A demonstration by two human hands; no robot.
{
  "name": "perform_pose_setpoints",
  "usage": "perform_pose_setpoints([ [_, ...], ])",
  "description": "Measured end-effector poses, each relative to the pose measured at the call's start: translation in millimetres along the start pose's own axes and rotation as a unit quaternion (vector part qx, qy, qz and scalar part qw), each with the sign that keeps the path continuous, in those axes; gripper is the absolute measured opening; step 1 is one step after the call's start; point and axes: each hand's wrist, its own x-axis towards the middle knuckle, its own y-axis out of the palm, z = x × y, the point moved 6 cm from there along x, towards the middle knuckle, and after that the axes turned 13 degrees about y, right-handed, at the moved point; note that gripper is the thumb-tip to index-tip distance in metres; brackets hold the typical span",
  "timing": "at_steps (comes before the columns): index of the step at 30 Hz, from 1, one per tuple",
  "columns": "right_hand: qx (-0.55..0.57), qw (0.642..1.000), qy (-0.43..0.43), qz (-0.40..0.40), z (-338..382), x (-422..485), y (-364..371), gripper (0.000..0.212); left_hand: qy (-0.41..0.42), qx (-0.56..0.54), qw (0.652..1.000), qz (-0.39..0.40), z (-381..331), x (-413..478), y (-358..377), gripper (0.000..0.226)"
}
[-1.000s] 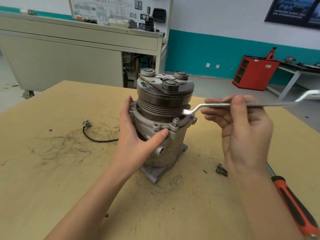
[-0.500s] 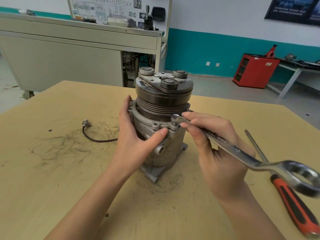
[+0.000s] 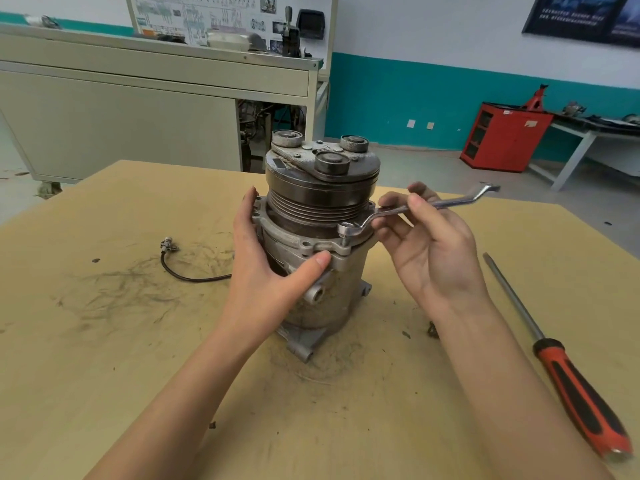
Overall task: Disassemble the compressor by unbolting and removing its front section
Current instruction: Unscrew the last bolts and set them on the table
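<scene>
The grey compressor [image 3: 341, 289] stands upright on the wooden table, its dark grooved pulley [image 3: 320, 195] on top. My left hand [image 3: 266, 271] grips the body's left side, thumb resting on the flange [image 3: 311, 245]. My right hand [image 3: 429, 244] pinches a silver ring wrench [image 3: 433, 204] between thumb and fingers. The wrench's ring end sits on a flange bolt [image 3: 345, 233] that stands raised with its thread showing. The handle points right and away from me.
An orange-handled screwdriver [image 3: 568, 372] lies on the table [image 3: 104, 341] at the right. A loose bolt [image 3: 432, 330] lies beside my right wrist. The compressor's black wire with a connector [image 3: 169, 249] trails left. A cabinet [image 3: 121, 109] stands beyond the table.
The wrench handle swung from pointing toward me at the lower right back to pointing right and away, with its ring end on the flange bolt. My left hand stayed put.
</scene>
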Motion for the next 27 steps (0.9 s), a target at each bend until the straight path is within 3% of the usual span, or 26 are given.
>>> perform_pose_setpoints([
  [4,-0.111,0.978,-0.171,-0.056,24,-25,0,0.004,-0.005,-0.002,1.0,0.001,1,0,0,0.112],
  [8,-0.278,0.886,-0.363,-0.073,32,-61,21,0.004,-0.008,0.0,1.0,-0.004,2,0,-1,0.113],
  [10,-0.335,0.851,-0.402,-0.048,23,-70,30,0.006,-0.005,0.001,1.0,-0.006,2,0,-1,0.113],
  [15,-0.406,0.81,-0.422,-0.027,6,-71,30,0.013,-0.003,-0.001,1.0,-0.008,3,1,-1,0.113],
  [22,-0.372,0.834,-0.406,-0.016,1,-67,30,0.006,-0.003,-0.003,1.0,-0.008,2,0,-1,0.113],
  [24,-0.302,0.887,-0.349,-0.009,5,-54,23,0.007,-0.004,-0.004,1.0,-0.005,2,0,0,0.114],
  [27,-0.126,0.983,-0.131,0.007,3,-19,9,0.006,-0.002,0.001,1.0,-0.005,1,1,-1,0.115],
])
